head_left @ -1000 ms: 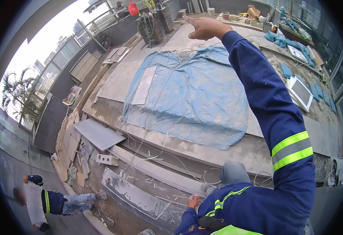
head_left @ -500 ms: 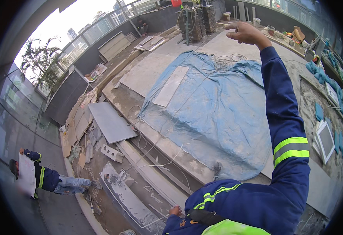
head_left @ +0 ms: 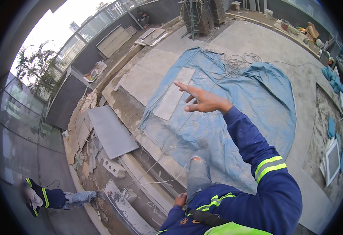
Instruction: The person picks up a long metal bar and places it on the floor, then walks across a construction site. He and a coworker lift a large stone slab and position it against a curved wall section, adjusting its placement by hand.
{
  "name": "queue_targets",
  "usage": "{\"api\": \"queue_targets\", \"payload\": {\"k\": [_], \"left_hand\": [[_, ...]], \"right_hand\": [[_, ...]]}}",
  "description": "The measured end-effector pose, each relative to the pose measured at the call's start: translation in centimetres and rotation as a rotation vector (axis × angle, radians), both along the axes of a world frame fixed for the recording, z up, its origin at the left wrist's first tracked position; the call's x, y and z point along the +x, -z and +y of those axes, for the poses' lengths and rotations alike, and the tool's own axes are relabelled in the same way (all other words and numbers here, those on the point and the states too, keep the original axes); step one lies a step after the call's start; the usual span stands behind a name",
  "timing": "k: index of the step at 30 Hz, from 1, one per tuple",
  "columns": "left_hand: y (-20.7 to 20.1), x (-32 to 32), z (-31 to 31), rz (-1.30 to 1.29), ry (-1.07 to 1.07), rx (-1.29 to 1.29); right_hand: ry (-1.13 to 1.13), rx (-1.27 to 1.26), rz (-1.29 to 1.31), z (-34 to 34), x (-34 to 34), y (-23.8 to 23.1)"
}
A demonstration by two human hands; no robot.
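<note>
My right hand (head_left: 204, 98) is raised in front of me with its fingers apart and nothing in it, its index finger stretched to the left. Behind it in the picture lie a blue tarp (head_left: 238, 102) and, on the tarp's left part, a long pale slab (head_left: 177, 92). The hand does not appear to touch either. Low beside my leg (head_left: 198, 172), my left hand (head_left: 180, 199) has curled fingers; whatever may be inside them is hidden. One of my feet (head_left: 203, 143) is on the tarp. A loose coil of cable (head_left: 234, 64) lies at the tarp's far edge.
A grey panel (head_left: 112, 128), a block with holes (head_left: 112, 168) and rubble fill the lower strip to my left. A person (head_left: 56, 197) in dark clothes stands at far left. White frames (head_left: 331, 162) lie at right; a stacked pile (head_left: 198, 17) stands at the back.
My right hand has come down and left from the upper right, its fingers now more spread. My leg has stepped forward onto the tarp. The person at left has moved lower in view.
</note>
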State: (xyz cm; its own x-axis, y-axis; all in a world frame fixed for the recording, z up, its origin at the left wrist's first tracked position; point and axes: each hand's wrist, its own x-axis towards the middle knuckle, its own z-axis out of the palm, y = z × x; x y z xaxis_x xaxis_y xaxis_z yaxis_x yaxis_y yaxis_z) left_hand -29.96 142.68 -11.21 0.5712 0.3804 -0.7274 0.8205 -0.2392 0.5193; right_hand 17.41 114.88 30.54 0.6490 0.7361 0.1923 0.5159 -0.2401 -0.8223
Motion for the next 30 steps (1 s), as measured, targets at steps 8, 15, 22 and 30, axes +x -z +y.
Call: {"api": "queue_targets", "payload": {"k": [8,15,22,30], "left_hand": [[3.5,22.8,3.9,0.196,0.678,0.067],[-5.1,50.6,3.1,-0.047,-0.075,-0.359],[-7.8,66.2,1.5,0.035,0.14,-0.366],[-4.6,81.6,3.7,0.199,0.592,0.026]], "right_hand": [[0.416,-0.065,0.134,-7.8,24.8,5.8],[0.831,-0.497,1.222,-17.7,12.5,35.8],[0.551,-0.868,1.055,-17.9,-6.2,43.1],[0.825,-0.445,1.029,-18.2,23.3,43.7]]}}
